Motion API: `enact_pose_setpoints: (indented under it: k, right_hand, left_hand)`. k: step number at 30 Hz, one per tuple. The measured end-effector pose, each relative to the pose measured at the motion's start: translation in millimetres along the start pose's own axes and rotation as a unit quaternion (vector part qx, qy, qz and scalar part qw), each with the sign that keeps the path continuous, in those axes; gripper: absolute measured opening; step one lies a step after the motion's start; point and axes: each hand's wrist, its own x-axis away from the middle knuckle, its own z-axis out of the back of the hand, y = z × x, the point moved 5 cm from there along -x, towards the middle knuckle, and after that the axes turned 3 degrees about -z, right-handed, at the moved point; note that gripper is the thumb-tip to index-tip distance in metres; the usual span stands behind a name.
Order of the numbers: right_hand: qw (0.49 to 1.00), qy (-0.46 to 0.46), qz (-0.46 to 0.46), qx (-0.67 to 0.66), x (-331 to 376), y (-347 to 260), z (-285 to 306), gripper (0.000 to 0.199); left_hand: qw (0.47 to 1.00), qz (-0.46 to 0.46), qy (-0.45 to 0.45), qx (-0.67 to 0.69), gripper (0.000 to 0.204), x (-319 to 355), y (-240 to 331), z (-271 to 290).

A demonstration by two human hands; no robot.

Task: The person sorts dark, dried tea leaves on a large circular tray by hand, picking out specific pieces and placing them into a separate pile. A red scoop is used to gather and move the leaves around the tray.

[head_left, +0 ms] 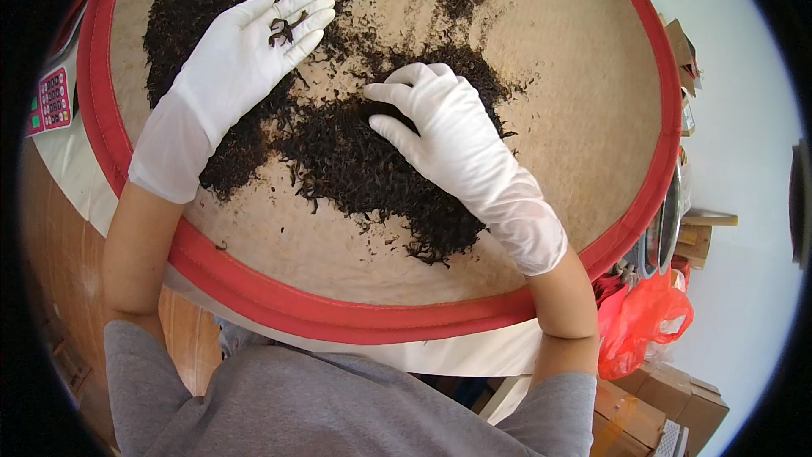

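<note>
Left fingers [317, 20], extended, bear dark leaves [285, 30]; right fingers [397, 95], curved, perhaps touch more.

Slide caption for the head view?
Over a red-rimmed tray, gloved left hand holds dark twisted bits palm-up; gloved right hand curls over a dark pile.

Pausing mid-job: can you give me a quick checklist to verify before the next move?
1. White-gloved left hand palm up, fingers extended: ok.
2. Few dark, curled leaf-like strands on that palm, in plain view: ok.
3. White-gloved right hand at the dark, loose middle heap: ok. Whether it grips any strands: cannot tell.
4. Middle heap separate from the large, dark upper-left heap: not ok, they run together.
5. Red, crumpled plastic bag outside the round, tan tray with red cloth rim: ok.
</note>
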Motion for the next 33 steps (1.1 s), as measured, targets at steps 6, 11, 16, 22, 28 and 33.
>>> enact_pose_setpoints:
  k: [6, 11, 16, 22, 28, 33]
  right_hand:
    - [0.999, -0.040, -0.023, 0.011, -11, -6, -6, 0.017]
    - [0.911, -0.047, -0.212, -0.351, -7, 22, 4, 0.017]
    - [0.707, -0.086, -0.271, -0.647, -4, 27, 19, 0.027]
    - [0.569, -0.128, -0.239, -0.776, -4, 25, 4, 0.047]
    - [0.674, -0.080, -0.300, -0.671, 2, 27, 13, 0.030]
    - [0.964, 0.128, -0.182, -0.145, 1, 30, 49, 0.011]
  left_hand:
    - [0.999, 0.017, -0.049, 0.007, 0.047, -5, -1, 11]
    - [0.999, 0.017, 0.015, -0.033, 0.049, -1, -6, 2]
    - [0.997, 0.037, 0.026, -0.061, 0.048, 1, -10, 0]
    - [0.997, 0.041, 0.039, -0.060, 0.047, 2, -12, -2]
    - [0.996, 0.053, 0.038, -0.054, 0.047, 5, -16, -6]
    - [0.992, 0.118, -0.044, -0.029, 0.051, 4, -21, -3]
